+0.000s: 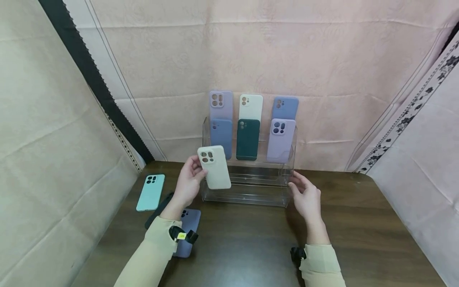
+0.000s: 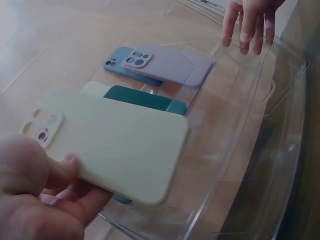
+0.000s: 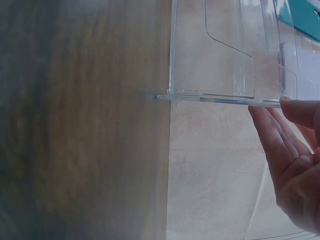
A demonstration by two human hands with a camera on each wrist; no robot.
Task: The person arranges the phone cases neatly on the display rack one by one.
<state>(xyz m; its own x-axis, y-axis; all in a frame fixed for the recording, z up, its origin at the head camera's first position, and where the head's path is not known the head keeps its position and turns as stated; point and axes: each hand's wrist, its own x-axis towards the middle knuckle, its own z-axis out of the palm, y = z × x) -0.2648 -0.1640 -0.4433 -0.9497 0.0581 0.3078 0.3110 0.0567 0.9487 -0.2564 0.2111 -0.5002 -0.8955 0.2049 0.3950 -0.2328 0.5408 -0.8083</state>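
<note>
My left hand (image 1: 190,178) pinches a cream phone case (image 1: 216,169) by its left edge, holding it in front of a clear tiered display stand (image 1: 244,198). The case tilts slightly, its camera cutouts at the top. In the left wrist view, the thumb presses the back of the cream case (image 2: 117,145) and the fingers go underneath. My right hand (image 1: 306,195) holds the stand's right side. Seen from the right wrist, the thumb lies at the edge of the clear side panel (image 3: 215,99), with the fingers (image 3: 272,132) along its outer face.
The stand's upper tiers carry several cases, including a dark green case (image 1: 248,139) and a lilac case (image 1: 281,139). On the brown table (image 1: 251,243), a mint case (image 1: 150,192), a dark case (image 1: 157,209) and a blue-purple case (image 1: 190,223) lie near the left arm. Cloth (image 1: 322,59) hangs behind.
</note>
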